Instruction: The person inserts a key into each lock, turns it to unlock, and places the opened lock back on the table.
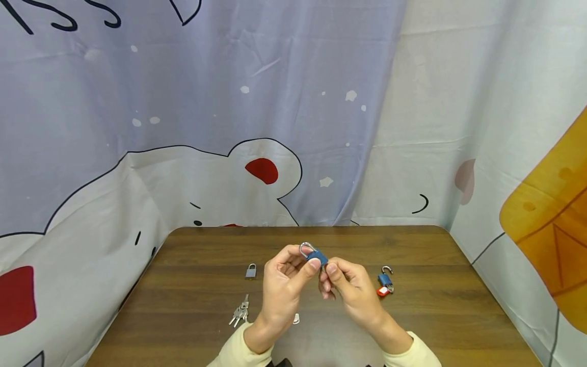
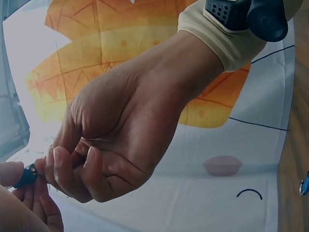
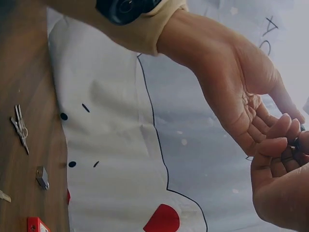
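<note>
In the head view my left hand [image 1: 285,285] holds a small blue padlock [image 1: 316,256] between thumb and fingers, its silver shackle pointing up and left. The thumb and forefinger of my right hand [image 1: 350,285] pinch together at the padlock's lower end; what they pinch is hidden by the fingertips. In the left wrist view, the brass-coloured keyhole end of the padlock [image 2: 33,170] faces my right hand [image 2: 108,140], whose fingertips are right at it. From the right wrist view, my left hand [image 3: 227,92] meets my right hand [image 3: 280,188], and the lock is mostly covered.
On the brown table [image 1: 197,285] lie a grey padlock [image 1: 250,271], a bunch of keys [image 1: 240,312] and a small pale piece [image 1: 296,318] by my left wrist. Another blue padlock [image 1: 384,280], shackle swung open, lies at the right beside a red-and-white piece [image 1: 382,291]. A printed curtain [image 1: 321,102] hangs behind.
</note>
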Demonstrator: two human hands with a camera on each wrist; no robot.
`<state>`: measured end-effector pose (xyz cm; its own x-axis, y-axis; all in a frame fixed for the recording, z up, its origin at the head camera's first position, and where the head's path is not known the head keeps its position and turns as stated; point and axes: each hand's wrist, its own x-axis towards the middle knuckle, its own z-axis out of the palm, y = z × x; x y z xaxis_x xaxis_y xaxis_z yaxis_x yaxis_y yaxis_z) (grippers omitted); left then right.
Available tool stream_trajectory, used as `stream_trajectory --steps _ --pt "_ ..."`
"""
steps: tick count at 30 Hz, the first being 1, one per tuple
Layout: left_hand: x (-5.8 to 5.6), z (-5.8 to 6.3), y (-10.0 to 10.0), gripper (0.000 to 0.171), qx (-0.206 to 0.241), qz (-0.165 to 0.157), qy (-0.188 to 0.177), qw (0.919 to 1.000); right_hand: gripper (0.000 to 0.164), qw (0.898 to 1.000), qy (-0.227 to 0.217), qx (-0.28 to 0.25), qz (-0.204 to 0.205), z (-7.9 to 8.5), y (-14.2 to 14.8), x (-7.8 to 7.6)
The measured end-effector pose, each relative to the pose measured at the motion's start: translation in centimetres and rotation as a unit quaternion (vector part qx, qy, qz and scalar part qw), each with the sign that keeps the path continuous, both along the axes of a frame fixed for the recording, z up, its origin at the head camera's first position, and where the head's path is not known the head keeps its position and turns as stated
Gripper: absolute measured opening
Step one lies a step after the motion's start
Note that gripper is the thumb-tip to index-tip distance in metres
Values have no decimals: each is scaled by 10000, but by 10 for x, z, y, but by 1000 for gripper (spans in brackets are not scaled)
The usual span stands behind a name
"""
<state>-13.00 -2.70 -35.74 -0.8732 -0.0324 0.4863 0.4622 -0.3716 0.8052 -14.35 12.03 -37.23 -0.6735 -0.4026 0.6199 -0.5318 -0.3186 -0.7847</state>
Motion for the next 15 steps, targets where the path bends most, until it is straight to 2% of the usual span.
stream_trajectory --steps 2,5,15 --pt "0 0 0 17 -14 10 32 10000 29 9995 -188 -102 236 0 0 0" --pt "1 1 -1 17 -29 11 53 10000 29 9988 -342 -138 327 -1 0 -1" --pt "1 2 -3 16 -207 31 -8 9998 14 9989 -173 253 -351 -1 6 2"
